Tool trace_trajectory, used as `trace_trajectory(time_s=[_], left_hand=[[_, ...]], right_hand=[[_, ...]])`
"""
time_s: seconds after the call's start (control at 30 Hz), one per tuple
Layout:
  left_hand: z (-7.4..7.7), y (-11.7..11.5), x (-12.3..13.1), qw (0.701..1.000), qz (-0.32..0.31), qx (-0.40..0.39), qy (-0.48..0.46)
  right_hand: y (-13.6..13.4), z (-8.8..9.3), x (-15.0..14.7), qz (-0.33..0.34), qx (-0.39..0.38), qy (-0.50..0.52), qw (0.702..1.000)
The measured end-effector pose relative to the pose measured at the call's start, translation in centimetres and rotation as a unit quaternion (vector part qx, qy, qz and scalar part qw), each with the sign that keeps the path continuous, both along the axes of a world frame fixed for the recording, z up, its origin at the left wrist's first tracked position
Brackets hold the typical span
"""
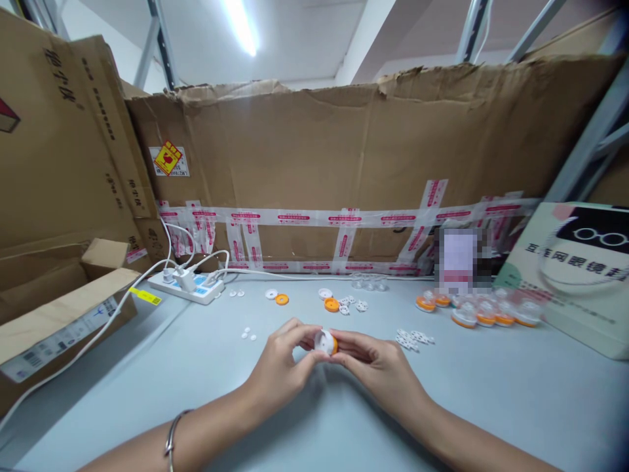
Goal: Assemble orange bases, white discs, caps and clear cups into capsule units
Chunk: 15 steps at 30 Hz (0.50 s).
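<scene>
The small round white-and-orange plastic piece (325, 342), just below the frame's centre, looks partly assembled, clamped between the left hand (287, 357) on its white side and the right hand (381, 364) on its orange edge. Beyond, on the grey tabletop (171, 367), loose orange plastic discs (331, 305) look unjoined; clear-topped orange round pieces (464, 316), right of frame, look complete.

A slim, silver-toned metal bangle (170, 447) is circling the left forearm (221, 423) — its narrow band bearing a small raised joint and catching the light — while the left hand (287, 357) and the right hand (386, 367) are showing bare, and the right forearm (459, 423) is likewise appearing uncovered from the wrist back
</scene>
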<state>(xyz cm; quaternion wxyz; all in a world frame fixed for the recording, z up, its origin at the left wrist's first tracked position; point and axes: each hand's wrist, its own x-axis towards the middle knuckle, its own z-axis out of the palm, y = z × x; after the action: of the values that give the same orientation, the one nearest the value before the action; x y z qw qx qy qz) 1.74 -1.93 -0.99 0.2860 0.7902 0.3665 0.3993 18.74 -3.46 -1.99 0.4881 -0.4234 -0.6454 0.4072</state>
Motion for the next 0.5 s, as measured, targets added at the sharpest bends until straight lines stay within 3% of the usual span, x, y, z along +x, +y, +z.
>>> trace_trajectory(time_s=[0.4,0.5], left_hand=[[-0.22,0.32,-0.49,0.994,-0.042,0.09,0.048],[-0.06,0.52,-0.62,0.994,-0.041,0.078,0.058]], right_hand=[[-0.2,0.02,-0.11,-0.014,-0.017,0.025,0.999],[-0.04,0.13,-0.26,-0.007,-0.07,0.073,0.995]])
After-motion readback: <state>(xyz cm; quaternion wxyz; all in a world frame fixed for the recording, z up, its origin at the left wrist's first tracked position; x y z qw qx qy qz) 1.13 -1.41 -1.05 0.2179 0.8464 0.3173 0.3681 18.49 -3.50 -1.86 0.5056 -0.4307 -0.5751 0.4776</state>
